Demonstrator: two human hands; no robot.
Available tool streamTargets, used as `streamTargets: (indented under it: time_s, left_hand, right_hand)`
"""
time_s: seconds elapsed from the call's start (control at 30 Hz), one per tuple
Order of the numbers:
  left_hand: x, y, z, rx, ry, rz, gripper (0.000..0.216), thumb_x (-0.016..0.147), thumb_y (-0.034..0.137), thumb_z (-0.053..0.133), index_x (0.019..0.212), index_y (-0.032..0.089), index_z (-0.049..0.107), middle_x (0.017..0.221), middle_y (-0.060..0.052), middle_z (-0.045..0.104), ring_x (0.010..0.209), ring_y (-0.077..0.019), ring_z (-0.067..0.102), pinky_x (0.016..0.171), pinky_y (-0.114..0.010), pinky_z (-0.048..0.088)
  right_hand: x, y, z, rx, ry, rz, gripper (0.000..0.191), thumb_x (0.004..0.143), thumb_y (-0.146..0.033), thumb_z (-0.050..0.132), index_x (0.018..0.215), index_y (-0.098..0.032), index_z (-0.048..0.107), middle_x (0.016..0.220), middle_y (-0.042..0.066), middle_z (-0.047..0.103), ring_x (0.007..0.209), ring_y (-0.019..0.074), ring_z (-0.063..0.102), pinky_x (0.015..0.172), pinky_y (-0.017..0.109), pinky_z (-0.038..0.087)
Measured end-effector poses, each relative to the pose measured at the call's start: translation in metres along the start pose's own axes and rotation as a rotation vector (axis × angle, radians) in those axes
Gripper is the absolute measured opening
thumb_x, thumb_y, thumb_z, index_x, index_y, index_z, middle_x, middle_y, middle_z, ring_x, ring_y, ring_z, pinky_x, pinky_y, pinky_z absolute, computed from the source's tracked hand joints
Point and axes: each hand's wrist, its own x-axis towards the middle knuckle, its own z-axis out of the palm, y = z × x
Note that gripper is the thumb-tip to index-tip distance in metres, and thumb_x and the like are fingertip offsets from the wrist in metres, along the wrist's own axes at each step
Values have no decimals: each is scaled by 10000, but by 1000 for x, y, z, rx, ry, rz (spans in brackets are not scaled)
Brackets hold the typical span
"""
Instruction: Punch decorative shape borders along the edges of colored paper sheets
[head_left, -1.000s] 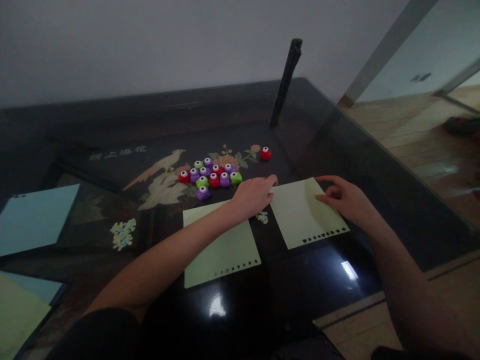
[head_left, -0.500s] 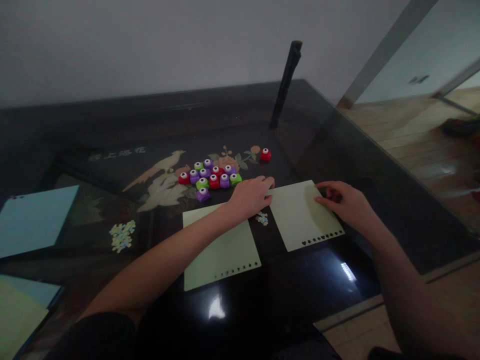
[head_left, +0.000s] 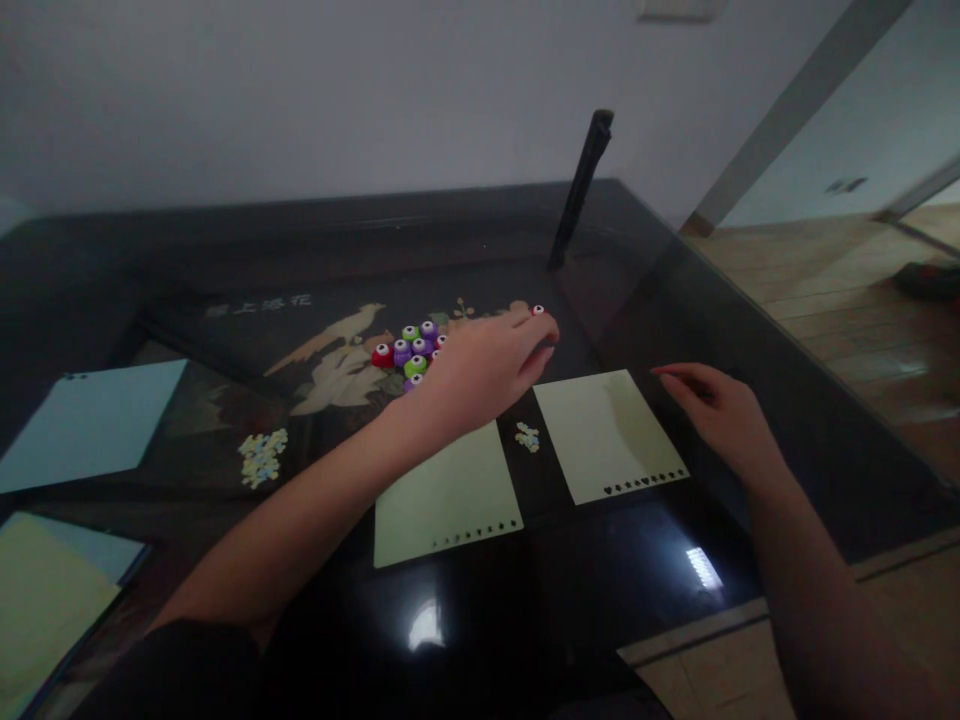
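Note:
My left hand (head_left: 495,360) reaches over the dark glossy table, its fingers bent and a gap showing under them, with nothing visible in it. Just beyond its fingertips is a red craft punch (head_left: 538,311) with a white top, partly covered by the fingers. The forearm hides part of a cluster of red, purple and green craft punches (head_left: 411,350). My right hand (head_left: 709,405) hovers just right of a pale sheet of paper (head_left: 600,425), thumb and index finger stretched out and apart. Along that sheet's near edge runs a row of small punched shapes.
Another pale sheet with punched holes (head_left: 450,500) lies under my left forearm. Small paper cut-outs sit in a little pile (head_left: 527,437) between the sheets and a larger pile (head_left: 262,458) at left. Blue paper (head_left: 90,420) lies further left. A black upright post (head_left: 581,190) stands behind.
My left hand has left the top-left corner of the right sheet and moved up toward the lone red craft punch. My right hand has drawn off the sheet to the right.

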Motion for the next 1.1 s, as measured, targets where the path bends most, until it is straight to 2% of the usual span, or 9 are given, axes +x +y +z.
streamTargets:
  time_s: [0.07, 0.13, 0.27, 0.37, 0.47, 0.57, 0.7, 0.83, 1.1]
  left_hand:
    - [-18, -12, -13, -10, 38, -14, 206, 956, 229, 440, 1061, 179, 610, 1021, -52, 680, 877, -179, 636, 739, -283, 460]
    - [-42, -29, -17, 18, 13, -46, 214, 950, 228, 434, 1041, 180, 622, 1024, -58, 687, 908, -194, 638, 748, -294, 468]
    - [-96, -62, -8, 66, -83, -160, 230, 944, 247, 416, 1003, 187, 631, 988, -63, 690, 894, -209, 638, 762, -328, 490]
    - [-127, -75, 5, 66, -78, -199, 215, 930, 221, 433, 1012, 173, 626, 1041, -82, 664, 987, -228, 614, 851, -355, 488]
    - [-145, -76, 15, 103, -78, -233, 234, 926, 234, 461, 1082, 158, 617, 1105, -106, 636, 1045, -253, 590, 906, -393, 476]
    - [-154, -73, 21, 130, -67, -276, 310, 933, 284, 481, 1193, 149, 583, 1198, -127, 600, 1116, -276, 556, 954, -423, 452]
    - [-156, -71, 25, 131, -54, -294, 422, 926, 358, 517, 1285, 137, 533, 1275, -139, 563, 1183, -295, 507, 998, -443, 417]
    - [-155, -73, 29, 128, -91, -302, 496, 908, 416, 547, 1321, 145, 505, 1277, -137, 547, 1180, -301, 495, 978, -438, 422]
    - [-156, -73, 33, 159, -124, -292, 517, 910, 424, 546, 1334, 131, 512, 1201, -148, 542, 1133, -294, 503, 939, -403, 439]
  right_hand:
    - [-2, -7, -2, 7, 7, -25, 247, 850, -383, 547, 934, -199, 688, 971, 138, 705, 850, 282, 641, 723, 415, 486]
    - [-3, -18, -3, 13, -7, -60, 229, 850, -377, 559, 913, -200, 689, 966, 143, 706, 856, 288, 645, 722, 415, 489]
    - [-3, -50, 3, -8, -102, -215, 218, 858, -377, 557, 920, -222, 697, 921, 89, 695, 813, 252, 644, 695, 392, 497]
    - [-1, -80, 20, -49, -258, -410, 235, 894, -343, 519, 944, -204, 701, 910, 80, 680, 790, 219, 640, 693, 364, 508]
    - [-1, -106, 49, -95, -339, -589, 271, 928, -311, 486, 1058, -177, 683, 967, 95, 665, 830, 217, 633, 752, 370, 518]
    - [-4, -124, 80, -233, -355, -760, 357, 937, -334, 487, 1209, -149, 626, 1124, 136, 630, 1041, 281, 577, 903, 435, 485]
    - [-6, -132, 105, -403, -339, -818, 495, 914, -382, 525, 1312, -91, 562, 1204, 186, 590, 1052, 318, 548, 930, 472, 467]
    - [-6, -129, 110, -442, -335, -819, 527, 903, -427, 535, 1329, -117, 558, 1235, 188, 575, 1059, 335, 531, 899, 488, 473]
    - [-11, -129, 108, -499, -344, -814, 521, 909, -419, 538, 1303, -82, 581, 1249, 185, 577, 1064, 336, 525, 886, 464, 476]
